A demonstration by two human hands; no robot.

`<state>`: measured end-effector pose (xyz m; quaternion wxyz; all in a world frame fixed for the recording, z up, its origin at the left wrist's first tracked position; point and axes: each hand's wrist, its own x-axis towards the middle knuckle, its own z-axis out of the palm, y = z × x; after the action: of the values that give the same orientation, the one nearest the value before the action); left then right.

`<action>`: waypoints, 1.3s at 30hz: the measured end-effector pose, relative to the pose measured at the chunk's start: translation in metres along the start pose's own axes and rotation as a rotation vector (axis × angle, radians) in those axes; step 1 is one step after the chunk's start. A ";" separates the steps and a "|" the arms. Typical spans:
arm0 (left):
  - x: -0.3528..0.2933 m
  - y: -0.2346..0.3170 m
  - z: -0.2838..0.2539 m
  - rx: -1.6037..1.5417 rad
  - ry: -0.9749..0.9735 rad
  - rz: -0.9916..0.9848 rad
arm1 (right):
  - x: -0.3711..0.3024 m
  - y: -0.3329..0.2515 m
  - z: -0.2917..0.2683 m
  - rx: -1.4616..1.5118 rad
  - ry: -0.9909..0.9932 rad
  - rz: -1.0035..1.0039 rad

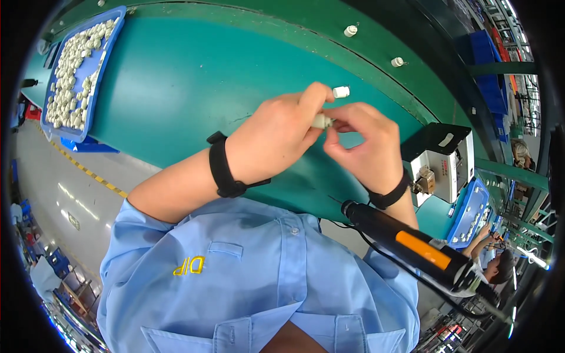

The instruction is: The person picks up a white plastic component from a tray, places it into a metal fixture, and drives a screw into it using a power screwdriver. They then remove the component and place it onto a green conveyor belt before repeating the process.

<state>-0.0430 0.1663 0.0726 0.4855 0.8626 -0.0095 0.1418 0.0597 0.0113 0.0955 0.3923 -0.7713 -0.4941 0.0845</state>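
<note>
Left hand: the left hand (271, 138) grips a small white cylindrical piece (319, 121) between thumb and fingers.
Right hand: the right hand (371, 141) is bent in, thumb and forefinger at the piece's right end; whether they pinch it, I cannot tell.
Piece in hand: it is raised in front of the chest, over a smooth green work surface (159, 76).
Wrists: each wears a black band.
Just beyond the fingers: another white cylinder (341, 92) lies on its side.
Green ledge: two similar white pieces stand apart, farther off.
Right side: a white-and-black boxy machine (453, 162), with a black-and-orange handheld tool (406, 244) nearer the body.
Far left: a blue plastic tray (103, 75) holds many pale pieces.
</note>
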 end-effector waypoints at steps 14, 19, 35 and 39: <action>0.005 -0.012 0.001 -0.067 -0.148 -0.040 | 0.000 0.001 0.019 -0.087 -0.025 0.059; 0.022 -0.015 0.007 -0.190 -0.234 -0.004 | -0.007 0.010 0.010 -0.057 0.033 0.076; 0.288 -0.101 0.096 0.536 -0.492 0.203 | -0.091 0.001 -0.061 0.554 0.518 0.483; 0.313 -0.059 0.145 0.337 -0.514 0.408 | -0.106 0.006 -0.062 0.547 0.548 0.475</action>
<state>0.3005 0.1141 0.0320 0.2802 0.9182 -0.2797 0.0137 0.0430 -0.1105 0.1064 0.6679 -0.7249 -0.1410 0.0922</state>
